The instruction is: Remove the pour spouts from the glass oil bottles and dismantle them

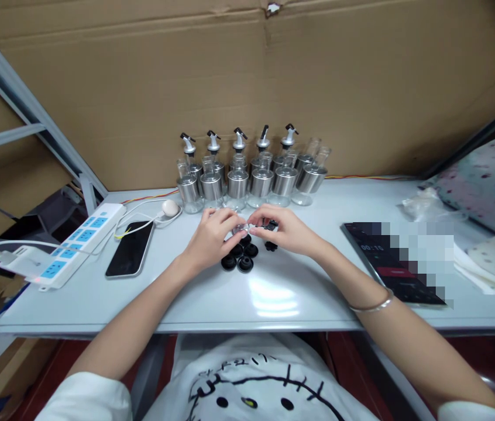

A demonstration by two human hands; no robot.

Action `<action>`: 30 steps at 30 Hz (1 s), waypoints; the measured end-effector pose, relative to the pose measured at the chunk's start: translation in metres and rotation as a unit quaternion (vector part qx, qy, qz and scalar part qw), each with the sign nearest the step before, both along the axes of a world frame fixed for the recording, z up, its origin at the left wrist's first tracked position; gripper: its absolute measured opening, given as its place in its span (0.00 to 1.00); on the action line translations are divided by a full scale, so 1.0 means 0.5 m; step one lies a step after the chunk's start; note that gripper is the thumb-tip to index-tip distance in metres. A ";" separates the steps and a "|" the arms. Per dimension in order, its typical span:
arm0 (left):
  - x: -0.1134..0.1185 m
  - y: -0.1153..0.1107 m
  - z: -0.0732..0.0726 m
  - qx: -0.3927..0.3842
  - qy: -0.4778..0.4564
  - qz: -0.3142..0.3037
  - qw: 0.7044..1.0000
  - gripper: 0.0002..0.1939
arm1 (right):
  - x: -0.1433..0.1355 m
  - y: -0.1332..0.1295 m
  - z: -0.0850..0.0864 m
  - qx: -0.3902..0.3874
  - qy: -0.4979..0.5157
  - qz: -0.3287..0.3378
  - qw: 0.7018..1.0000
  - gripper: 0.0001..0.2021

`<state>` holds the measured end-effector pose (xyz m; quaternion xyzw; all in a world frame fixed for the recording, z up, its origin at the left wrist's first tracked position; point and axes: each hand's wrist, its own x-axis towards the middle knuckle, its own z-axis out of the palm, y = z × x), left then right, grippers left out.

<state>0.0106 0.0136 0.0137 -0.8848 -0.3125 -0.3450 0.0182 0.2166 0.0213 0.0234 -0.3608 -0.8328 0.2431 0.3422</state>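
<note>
Over the counter (212,307), the left hand (213,235) pinches a small clear piece (241,230) between thumb and fingers. The right hand (286,228) brings its fingertips to the piece's right edge — whether they grip it or only touch, I cannot tell. Just below the piece sit round black stoppers (245,264), clustered together; small black parts (271,245) lie beneath the right hand. Behind stand steel-banded glass bottles (237,184) — five wear pouring spouts (239,139). A phone (130,250) lies left of the left hand.
</note>
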 end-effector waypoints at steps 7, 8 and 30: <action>-0.004 0.010 -0.006 -0.085 -0.129 -0.038 0.987 0.04 | -0.008 0.002 -0.008 -0.100 0.091 0.018 0.991 0.12; -0.004 0.011 -0.007 -0.087 -0.135 -0.043 0.986 0.04 | -0.010 0.003 -0.012 -0.112 0.113 0.013 0.987 0.13; -0.020 0.022 0.001 0.093 0.083 -0.025 0.992 0.17 | -0.025 -0.014 -0.010 -0.126 0.134 0.030 0.982 0.11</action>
